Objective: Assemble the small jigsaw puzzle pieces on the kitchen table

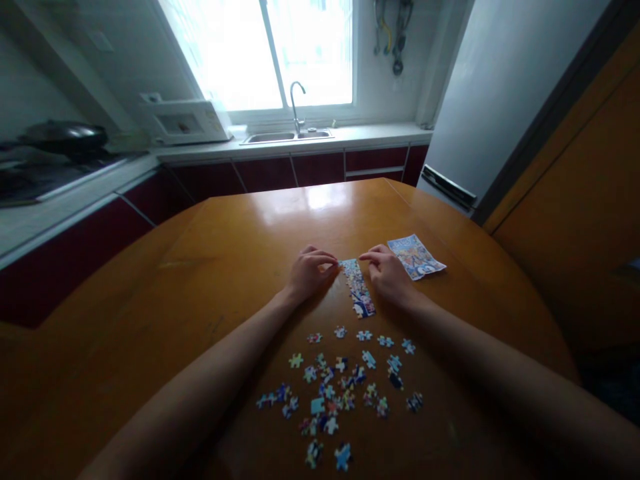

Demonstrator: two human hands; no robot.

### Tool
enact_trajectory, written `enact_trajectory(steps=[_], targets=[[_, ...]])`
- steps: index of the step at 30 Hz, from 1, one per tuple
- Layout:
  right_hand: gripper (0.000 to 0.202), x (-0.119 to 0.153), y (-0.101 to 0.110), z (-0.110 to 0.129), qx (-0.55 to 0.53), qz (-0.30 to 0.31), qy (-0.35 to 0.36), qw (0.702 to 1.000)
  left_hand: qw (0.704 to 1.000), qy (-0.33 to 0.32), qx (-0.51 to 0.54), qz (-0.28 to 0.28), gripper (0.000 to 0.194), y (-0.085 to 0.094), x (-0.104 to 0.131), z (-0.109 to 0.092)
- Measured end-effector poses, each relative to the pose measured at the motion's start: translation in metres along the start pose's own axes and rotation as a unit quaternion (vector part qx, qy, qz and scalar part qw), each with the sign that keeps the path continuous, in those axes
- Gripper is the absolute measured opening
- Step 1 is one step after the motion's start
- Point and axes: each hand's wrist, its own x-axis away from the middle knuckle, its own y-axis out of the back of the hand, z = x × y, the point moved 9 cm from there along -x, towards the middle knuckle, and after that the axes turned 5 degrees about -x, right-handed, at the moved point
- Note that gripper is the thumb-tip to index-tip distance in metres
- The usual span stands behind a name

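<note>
A partly joined jigsaw puzzle [359, 290] forms a narrow strip on the wooden table, between my two hands. My left hand [311, 272] is at its far left corner, thumb and forefinger pinched on a small puzzle piece [341, 265] that is mostly covered by the fingertips. Across from it, my right hand [389, 272] rests by the far right corner, forefinger stretched toward the strip's edge and the other fingers bent; I see nothing held in it. Many loose puzzle pieces [329, 392] lie scattered nearer to me, between my forearms.
A creased printed picture sheet [416, 257] lies just beyond my right hand. The round wooden table [200, 267] fills the foreground. Behind it are a counter with a sink [273, 138], a white microwave [187, 122], a pan [65, 137] on the stove and a tall fridge [500, 87].
</note>
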Motion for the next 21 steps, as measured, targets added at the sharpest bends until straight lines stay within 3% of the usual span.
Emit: enact_trajectory(steps=[10, 21], targets=[[0.034, -0.005, -0.030, -0.004, 0.116, 0.094, 0.045, 0.988, 1.000, 0.024, -0.006, 0.015, 0.016, -0.001, 0.001, 0.003], [0.035, -0.005, -0.033, -0.001, 0.163, 0.119, 0.041, 0.979, 0.998, 0.005, -0.028, 0.050, 0.016, -0.008, 0.002, 0.002]])
